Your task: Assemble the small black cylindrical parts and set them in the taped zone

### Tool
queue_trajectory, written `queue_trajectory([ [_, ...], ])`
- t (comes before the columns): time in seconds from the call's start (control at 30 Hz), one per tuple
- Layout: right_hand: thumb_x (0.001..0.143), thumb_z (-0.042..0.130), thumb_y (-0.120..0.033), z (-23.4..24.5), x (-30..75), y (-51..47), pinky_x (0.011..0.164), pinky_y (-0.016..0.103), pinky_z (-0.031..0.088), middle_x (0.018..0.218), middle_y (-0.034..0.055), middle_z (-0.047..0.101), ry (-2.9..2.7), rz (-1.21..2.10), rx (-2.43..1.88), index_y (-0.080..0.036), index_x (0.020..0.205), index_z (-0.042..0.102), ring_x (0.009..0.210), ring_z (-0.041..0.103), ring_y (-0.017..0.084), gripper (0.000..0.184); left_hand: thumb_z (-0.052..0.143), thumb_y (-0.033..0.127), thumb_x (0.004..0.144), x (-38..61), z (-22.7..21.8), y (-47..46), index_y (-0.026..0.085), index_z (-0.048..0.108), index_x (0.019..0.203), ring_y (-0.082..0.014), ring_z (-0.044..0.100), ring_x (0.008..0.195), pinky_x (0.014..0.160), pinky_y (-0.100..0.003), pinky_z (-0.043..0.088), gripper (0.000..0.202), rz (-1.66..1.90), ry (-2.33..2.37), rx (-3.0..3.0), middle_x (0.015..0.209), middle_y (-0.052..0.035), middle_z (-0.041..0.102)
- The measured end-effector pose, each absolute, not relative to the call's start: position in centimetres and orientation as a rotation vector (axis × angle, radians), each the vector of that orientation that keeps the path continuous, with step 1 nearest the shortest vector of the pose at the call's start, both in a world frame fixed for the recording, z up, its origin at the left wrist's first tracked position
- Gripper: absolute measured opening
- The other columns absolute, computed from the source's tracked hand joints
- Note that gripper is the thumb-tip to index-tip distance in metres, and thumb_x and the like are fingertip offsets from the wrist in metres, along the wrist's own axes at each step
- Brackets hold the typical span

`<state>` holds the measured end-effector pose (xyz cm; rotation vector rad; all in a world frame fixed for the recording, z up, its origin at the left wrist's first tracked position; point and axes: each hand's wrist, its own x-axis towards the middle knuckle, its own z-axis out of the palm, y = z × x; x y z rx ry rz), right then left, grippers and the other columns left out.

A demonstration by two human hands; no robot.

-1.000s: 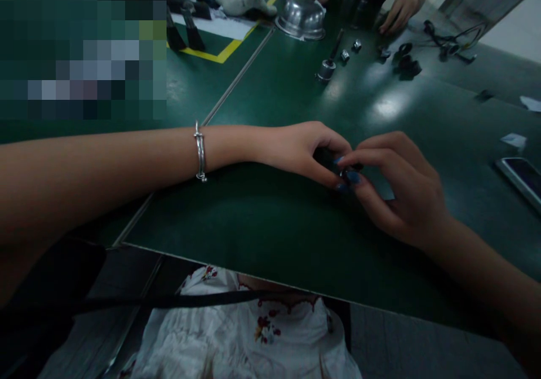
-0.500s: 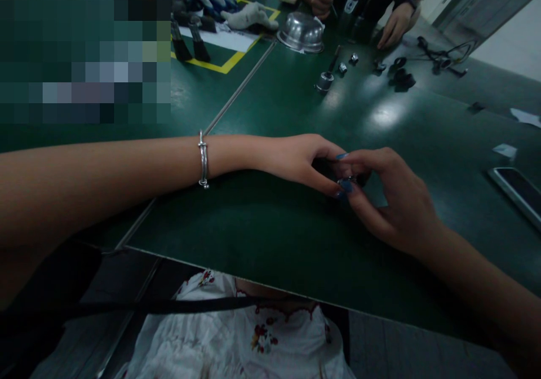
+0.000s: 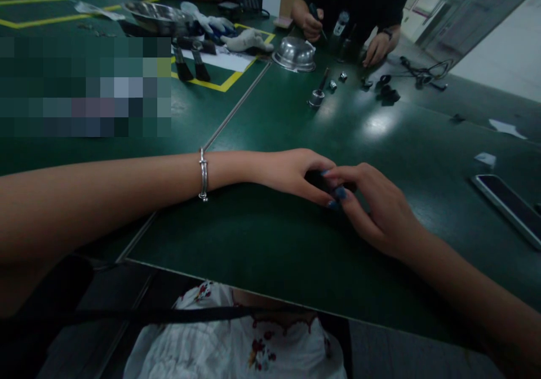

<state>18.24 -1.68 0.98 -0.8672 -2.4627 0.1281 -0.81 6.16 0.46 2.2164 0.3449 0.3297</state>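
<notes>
My left hand [image 3: 293, 170] reaches across from the left, its wrist in a silver bangle [image 3: 203, 177]. Its thumb and fingers curl inward and meet the fingertips of my right hand [image 3: 382, 212], which comes in from the lower right. Both hands pinch closed at the same spot, just over the green tabletop [image 3: 236, 243]. Whatever sits between the fingertips is small and mostly hidden by the blue-painted nails, so I cannot make out its kind.
A phone [image 3: 509, 207] lies at right. Further back are a metal part with an upright stem [image 3: 316, 96], small metal pieces [image 3: 333, 85], an upturned steel bowl [image 3: 293, 54], brushes [image 3: 200, 66], gloves [image 3: 245, 42] and black cables [image 3: 426, 73]. Across the table a person [image 3: 350, 7] holds a pen-like tool.
The view has tilted up a little, so everything sits lower. A shiny metal bit that showed between my fingertips is now covered. The hands stay together.
</notes>
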Motion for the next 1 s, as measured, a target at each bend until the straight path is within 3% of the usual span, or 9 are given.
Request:
queue_trajectory([
  [0.2,0.091,0.044,-0.018,1.1,18.0,-1.5,0.064,0.032,0.039,0.076,0.0044,0.056,-2.479,0.089,-0.863,-0.018,0.101,0.056,0.069,0.049,0.018,0.015,0.062,0.034,0.077,-0.8,0.7,6.1,0.015,0.058,0.079,-0.0148,0.053,0.075,0.067,-0.024,0.037,0.02,0.313,0.356,2.283,0.077,0.0005,0.055],
  [0.5,0.091,0.042,-0.017,1.6,17.6,-1.7,0.065,0.033,0.039,0.081,0.0066,0.058,-2.53,0.063,-0.882,-0.017,0.107,0.057,0.073,0.049,0.02,0.022,0.063,0.031,0.077,-0.9,0.6,6.1,0.016,0.059,0.084,-0.0153,0.053,0.076,0.069,-0.025,0.037,0.017,0.337,0.363,2.367,0.079,-0.0008,0.057],
  [0.7,0.09,0.041,-0.029,1.3,17.7,-2.0,0.068,0.037,0.042,0.092,0.0101,0.058,-2.426,0.093,-0.997,-0.012,0.127,0.04,0.077,0.052,0.023,0.04,0.065,0.03,0.078,-1.1,1.2,6.0,0.017,0.061,0.092,-0.0178,0.057,0.088,0.079,-0.029,0.041,0.019,0.358,0.337,2.313,0.094,-0.0046,0.063],
  [0.8,0.089,0.043,-0.027,1.6,17.7,-2.3,0.072,0.037,0.045,0.097,0.0111,0.058,-2.344,0.15,-0.99,-0.013,0.126,0.039,0.081,0.054,0.023,0.04,0.065,0.033,0.077,-1.1,1.7,5.7,0.018,0.062,0.096,-0.0195,0.057,0.092,0.084,-0.032,0.041,0.024,0.357,0.35,2.296,0.098,-0.0063,0.063],
  [0.9,0.087,0.044,-0.022,2.0,17.5,-2.6,0.071,0.037,0.046,0.096,0.0103,0.058,-2.315,0.122,-0.951,-0.015,0.124,0.04,0.08,0.055,0.023,0.039,0.073,0.042,0.068,-1.3,1.6,5.6,0.022,0.05,0.12,-0.0236,0.054,0.106,0.092,-0.035,0.039,0.06,0.406,0.335,2.227,0.113,-0.0091,0.058],
  [0.97,0.086,0.044,-0.022,2.2,17.4,-2.7,0.071,0.038,0.046,0.095,0.0108,0.058,-2.269,0.073,-0.936,-0.015,0.125,0.04,0.082,0.055,0.024,0.04,0.072,0.055,0.062,-1.5,1.3,5.9,0.023,0.028,0.136,-0.028,0.046,0.118,0.097,-0.039,0.036,0.093,0.485,0.34,2.166,0.127,-0.0134,0.048],
  [1.0,0.085,0.044,-0.023,2.3,17.4,-2.8,0.07,0.038,0.046,0.093,0.011,0.058,-2.235,0.05,-0.935,-0.015,0.125,0.04,0.082,0.054,0.024,0.041,0.066,0.064,0.063,-1.6,1.2,6.1,0.023,0.02,0.139,-0.0293,0.044,0.12,0.098,-0.041,0.035,0.098,0.562,0.366,2.14,0.13,-0.0154,0.045],
])
